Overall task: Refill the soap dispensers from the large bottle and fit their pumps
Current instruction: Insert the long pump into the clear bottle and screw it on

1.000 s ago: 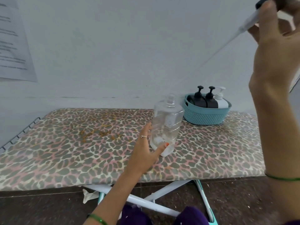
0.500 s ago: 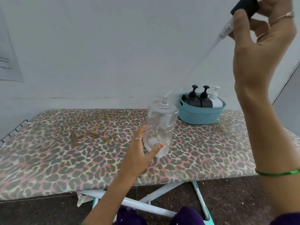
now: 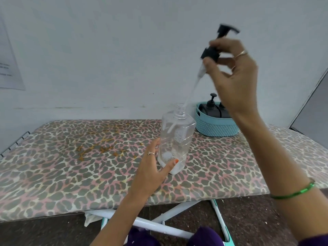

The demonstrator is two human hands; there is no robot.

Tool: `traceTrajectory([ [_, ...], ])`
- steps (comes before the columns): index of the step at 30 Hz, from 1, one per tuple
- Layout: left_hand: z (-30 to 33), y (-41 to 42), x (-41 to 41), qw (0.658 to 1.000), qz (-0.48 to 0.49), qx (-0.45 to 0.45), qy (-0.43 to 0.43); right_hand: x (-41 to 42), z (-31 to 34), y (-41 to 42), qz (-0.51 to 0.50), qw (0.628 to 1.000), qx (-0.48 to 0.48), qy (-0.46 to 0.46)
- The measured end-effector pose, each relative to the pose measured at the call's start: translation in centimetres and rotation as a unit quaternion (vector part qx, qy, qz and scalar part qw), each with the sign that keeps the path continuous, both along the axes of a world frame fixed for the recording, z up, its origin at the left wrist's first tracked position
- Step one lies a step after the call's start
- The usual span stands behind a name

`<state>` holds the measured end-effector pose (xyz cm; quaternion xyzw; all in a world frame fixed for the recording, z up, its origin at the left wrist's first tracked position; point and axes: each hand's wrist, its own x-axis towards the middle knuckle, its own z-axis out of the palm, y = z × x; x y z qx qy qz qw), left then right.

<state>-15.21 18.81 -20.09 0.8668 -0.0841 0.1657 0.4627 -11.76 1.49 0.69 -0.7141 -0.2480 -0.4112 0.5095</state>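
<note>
A clear plastic dispenser bottle [image 3: 175, 141] stands upright on the leopard-print board [image 3: 71, 166], its threaded neck uncapped. My left hand [image 3: 150, 173] grips its lower part, thumb across the front. My right hand [image 3: 230, 77] pinches the black pump [image 3: 212, 53] by its collar, well above and to the right of the bottle. The pump's clear dip tube [image 3: 190, 91] slants down and its lower end is inside the neck. The bottle looks nearly empty, with a little residue at the bottom.
A teal woven basket [image 3: 213, 126] stands at the back right against the wall and holds dark dispensers with black pumps [image 3: 212, 101], partly hidden by my right arm. A paper sheet [image 3: 8, 59] hangs on the wall at left. The board's white folding legs [image 3: 159, 222] show below.
My right hand has come down and leftward with the pump. The dip tube's tip has gone from above the bottle into its neck. My left hand has kept its hold.
</note>
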Motion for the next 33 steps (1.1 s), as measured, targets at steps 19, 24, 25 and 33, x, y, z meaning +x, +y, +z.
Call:
traceTrajectory([
  [19, 0.0, -0.1, 0.1, 1.0, 0.002, 0.002, 0.006, 0.2, -7.4, 1.1, 0.087, 0.974, -0.124, 0.166],
  [24, -0.2, -0.2, 0.2, 0.999, -0.025, 0.016, 0.023, -0.1, -7.7, 1.2, 0.065, 0.979, -0.118, 0.15],
  [25, -0.1, -0.3, 0.2, 0.999, -0.028, 0.02, 0.024, -0.1, -7.6, 1.3, 0.059, 0.98, -0.117, 0.148],
  [33, 0.0, -0.4, 0.1, 0.999, -0.028, 0.023, 0.018, 0.1, -7.7, 1.9, 0.007, 0.982, -0.117, 0.151],
])
